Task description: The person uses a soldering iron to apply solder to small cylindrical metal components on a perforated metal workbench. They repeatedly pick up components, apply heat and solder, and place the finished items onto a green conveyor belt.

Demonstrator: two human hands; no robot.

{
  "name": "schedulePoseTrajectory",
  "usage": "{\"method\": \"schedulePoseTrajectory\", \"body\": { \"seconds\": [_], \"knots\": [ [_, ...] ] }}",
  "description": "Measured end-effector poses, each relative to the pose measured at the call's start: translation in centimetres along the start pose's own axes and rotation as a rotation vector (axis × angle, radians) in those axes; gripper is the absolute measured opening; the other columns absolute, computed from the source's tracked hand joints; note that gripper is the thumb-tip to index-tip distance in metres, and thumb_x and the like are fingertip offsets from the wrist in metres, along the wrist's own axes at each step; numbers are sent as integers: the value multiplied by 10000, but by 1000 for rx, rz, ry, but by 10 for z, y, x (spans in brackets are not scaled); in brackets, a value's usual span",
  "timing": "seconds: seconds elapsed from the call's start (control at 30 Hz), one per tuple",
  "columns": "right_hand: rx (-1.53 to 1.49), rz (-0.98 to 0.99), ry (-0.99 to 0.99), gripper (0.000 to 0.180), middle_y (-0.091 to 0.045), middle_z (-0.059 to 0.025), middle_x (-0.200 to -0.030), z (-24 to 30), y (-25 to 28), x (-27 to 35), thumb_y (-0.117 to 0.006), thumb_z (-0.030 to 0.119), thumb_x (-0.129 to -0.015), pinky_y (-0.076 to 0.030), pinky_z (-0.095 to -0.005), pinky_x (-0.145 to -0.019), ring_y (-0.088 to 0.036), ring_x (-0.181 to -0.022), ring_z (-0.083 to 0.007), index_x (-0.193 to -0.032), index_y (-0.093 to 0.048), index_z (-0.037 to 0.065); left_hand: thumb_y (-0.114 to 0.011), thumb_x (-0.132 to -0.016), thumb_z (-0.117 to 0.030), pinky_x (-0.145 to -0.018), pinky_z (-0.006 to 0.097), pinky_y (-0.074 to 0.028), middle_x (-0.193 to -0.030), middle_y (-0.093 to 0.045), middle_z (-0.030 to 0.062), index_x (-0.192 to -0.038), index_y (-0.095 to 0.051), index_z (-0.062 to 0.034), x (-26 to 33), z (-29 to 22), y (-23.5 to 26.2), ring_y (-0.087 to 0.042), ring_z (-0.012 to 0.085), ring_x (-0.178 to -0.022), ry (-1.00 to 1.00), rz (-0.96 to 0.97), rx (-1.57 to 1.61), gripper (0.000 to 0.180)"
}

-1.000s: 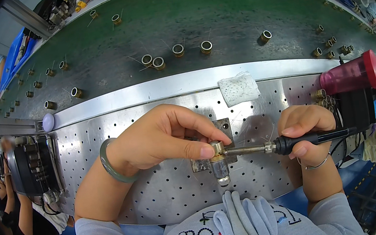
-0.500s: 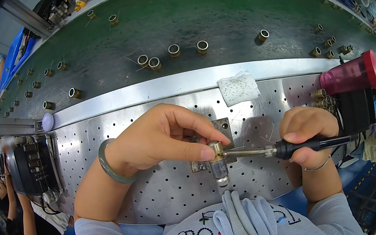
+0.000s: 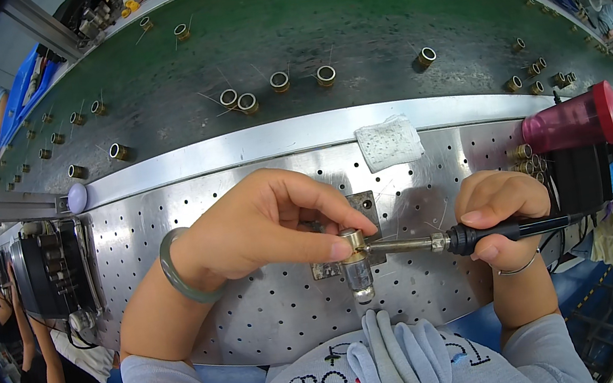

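My left hand pinches a small brass-coloured metal ring between thumb and forefinger, where it sits on top of a short metal post. My right hand is closed round the dark handle of a soldering iron, which lies nearly level. The iron's tip points left and meets or nearly meets the side of the ring; actual contact is too small to tell. Behind the post lies a dark metal plate, partly covered by my left fingers.
Beyond the perforated metal worktop runs a green conveyor belt with several rings on it. A white cloth lies at the top's far edge. On the right stand several rings and a pink container; a dark box is at left.
The rings on the belt have shifted slightly left. The soldering iron has tilted a little, while both hands stay almost in place and the left keeps its pinch.
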State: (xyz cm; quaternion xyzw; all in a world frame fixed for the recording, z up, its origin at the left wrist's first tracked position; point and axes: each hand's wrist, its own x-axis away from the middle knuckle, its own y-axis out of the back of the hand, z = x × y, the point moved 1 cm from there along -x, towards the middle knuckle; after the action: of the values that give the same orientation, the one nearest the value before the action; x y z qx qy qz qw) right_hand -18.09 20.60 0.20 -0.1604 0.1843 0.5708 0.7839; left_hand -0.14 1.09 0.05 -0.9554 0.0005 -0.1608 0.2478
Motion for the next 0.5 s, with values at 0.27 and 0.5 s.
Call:
{"method": "schedulePoseTrajectory", "body": {
  "seconds": [0.27,0.5],
  "knots": [
    [-53,-115,-39,175,-604,-83,-664,1,4,4,-743,39,-675,-424,-276,-533,-543,-551,-181,-787,-626,-25,-686,-716,58,-805,248,-467,-977,-631,136,-1032,-652,61,-1,3,2,-591,167,-888,-14,40,43,319],
    [-78,-141,-48,157,-605,-74,-673,2,6,6,-731,49,-692,-429,-277,-534,-547,-567,-176,-785,-622,-17,-716,-705,2,-850,270,-459,-1096,-608,168,-1228,-534,44,-7,1,-3,-570,179,-971,-82,8,230,556]
  ]
}}
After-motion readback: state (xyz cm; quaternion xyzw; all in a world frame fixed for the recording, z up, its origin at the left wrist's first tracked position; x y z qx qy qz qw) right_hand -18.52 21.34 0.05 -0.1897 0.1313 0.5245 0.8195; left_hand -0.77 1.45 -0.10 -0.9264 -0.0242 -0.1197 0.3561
